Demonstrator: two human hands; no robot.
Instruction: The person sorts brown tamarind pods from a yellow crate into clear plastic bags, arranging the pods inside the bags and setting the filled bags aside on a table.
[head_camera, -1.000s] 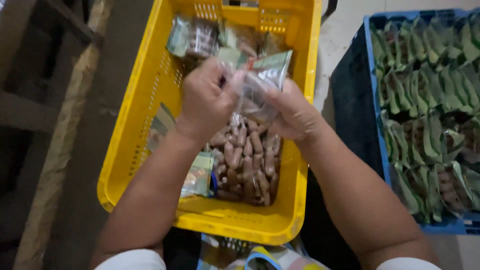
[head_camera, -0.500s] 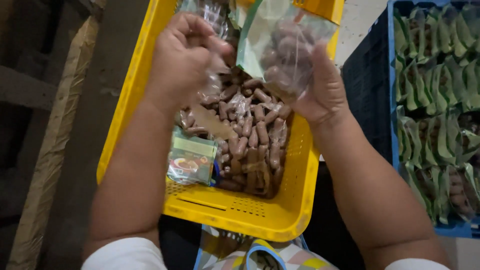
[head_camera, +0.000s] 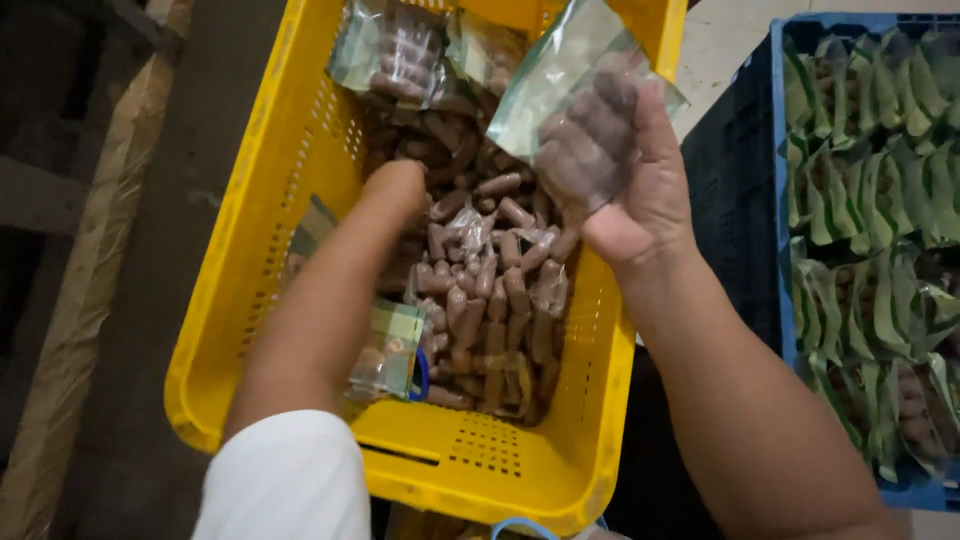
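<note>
Your left hand (head_camera: 400, 195): buried among brown pieces (head_camera: 490, 300) in yellow crate (head_camera: 240, 300), grip hidden | your right hand (head_camera: 630, 190): holding clear bag (head_camera: 570, 110).

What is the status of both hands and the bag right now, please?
Left hand down in the yellow crate, on the brown pieces. Right hand holds a clear bag, raised. Nothing in the way.

The light is soft and fairly dim, falling from above and the upper right, where the pale floor (head_camera: 730, 40) shows brightest. The yellow crate (head_camera: 250, 330) glows evenly with no hard glare; the clear bag (head_camera: 585, 95) carries a faint sheen. The left edge sinks into dark shadow. Focus is slightly soft throughout, and edges bow a little.
</note>
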